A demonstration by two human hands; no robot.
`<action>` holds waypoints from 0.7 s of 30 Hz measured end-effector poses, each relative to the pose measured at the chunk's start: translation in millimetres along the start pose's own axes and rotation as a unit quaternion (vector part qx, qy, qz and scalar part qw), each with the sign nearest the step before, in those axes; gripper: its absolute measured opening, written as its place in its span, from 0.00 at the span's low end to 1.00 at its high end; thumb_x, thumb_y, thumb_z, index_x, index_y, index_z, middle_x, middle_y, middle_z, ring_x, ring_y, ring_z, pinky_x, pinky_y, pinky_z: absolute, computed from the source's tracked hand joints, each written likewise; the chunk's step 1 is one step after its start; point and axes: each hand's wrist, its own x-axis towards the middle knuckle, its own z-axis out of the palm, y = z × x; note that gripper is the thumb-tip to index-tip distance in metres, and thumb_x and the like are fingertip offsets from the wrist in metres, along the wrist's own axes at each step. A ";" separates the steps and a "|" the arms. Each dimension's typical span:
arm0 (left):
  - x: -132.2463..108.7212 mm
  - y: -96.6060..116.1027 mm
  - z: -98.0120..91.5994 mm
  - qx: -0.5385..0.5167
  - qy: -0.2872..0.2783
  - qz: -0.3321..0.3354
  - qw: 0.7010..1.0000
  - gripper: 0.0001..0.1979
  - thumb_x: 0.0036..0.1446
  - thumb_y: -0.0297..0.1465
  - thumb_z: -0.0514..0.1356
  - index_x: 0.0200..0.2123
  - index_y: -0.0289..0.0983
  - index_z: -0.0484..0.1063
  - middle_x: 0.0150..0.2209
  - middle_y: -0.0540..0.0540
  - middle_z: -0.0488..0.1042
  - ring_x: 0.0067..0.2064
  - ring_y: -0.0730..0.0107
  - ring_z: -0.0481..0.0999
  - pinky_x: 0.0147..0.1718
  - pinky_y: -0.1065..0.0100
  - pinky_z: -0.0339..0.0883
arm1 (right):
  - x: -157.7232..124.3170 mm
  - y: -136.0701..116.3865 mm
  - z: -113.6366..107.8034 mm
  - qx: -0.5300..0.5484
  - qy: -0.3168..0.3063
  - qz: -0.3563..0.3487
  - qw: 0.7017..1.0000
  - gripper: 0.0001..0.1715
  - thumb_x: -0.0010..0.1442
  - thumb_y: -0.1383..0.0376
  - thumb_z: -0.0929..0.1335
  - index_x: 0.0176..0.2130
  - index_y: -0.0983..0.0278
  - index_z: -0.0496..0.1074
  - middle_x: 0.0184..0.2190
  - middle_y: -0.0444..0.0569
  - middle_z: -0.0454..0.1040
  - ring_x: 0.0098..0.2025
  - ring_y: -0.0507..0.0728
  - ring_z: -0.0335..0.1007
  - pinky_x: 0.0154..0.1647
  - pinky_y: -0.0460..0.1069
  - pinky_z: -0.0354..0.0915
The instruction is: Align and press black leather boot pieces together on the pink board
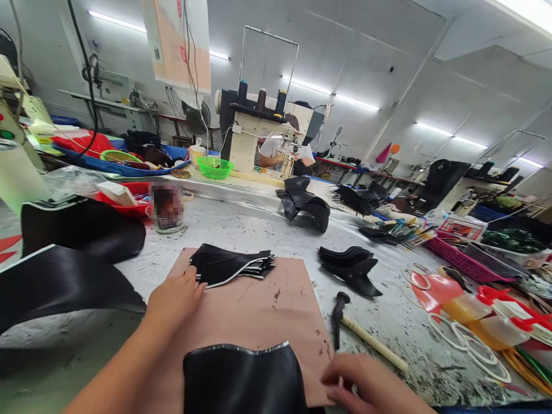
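A fanned stack of black leather pieces (233, 264) with white edges lies on a pinkish-brown board (276, 305). At its left end, my left hand (176, 296) has its fingers and thumb closed on the edge of the leather. Closer to me is a single larger black leather piece (244, 379), its curved top edge pale; its lower part runs out of view. My right hand (362, 382) is just right of that piece, fingers curled together and slightly blurred. Something small and pale shows between them, too unclear to name. Beyond it lies a hammer (371, 339) with a wooden handle.
More black leather pieces lie at left (64, 279), and stacks sit at right (351, 267) and farther back (304, 204). A glass jar (169, 221) stands behind the board. White rings (470, 342) and plastic containers (487, 316) crowd the right. A sewing machine (245, 146) and a seated person are beyond.
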 end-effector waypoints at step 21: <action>-62.0 107.6 33.6 -0.281 -0.200 0.189 0.920 0.04 0.44 0.31 0.59 0.27 0.41 0.73 0.28 0.51 0.76 0.32 0.64 0.73 0.29 0.69 0.59 | 61.6 -12.4 48.3 0.145 0.048 0.040 0.987 0.06 0.51 0.74 0.64 0.29 0.64 0.69 0.24 0.42 0.72 0.26 0.52 0.67 0.26 0.44 0.62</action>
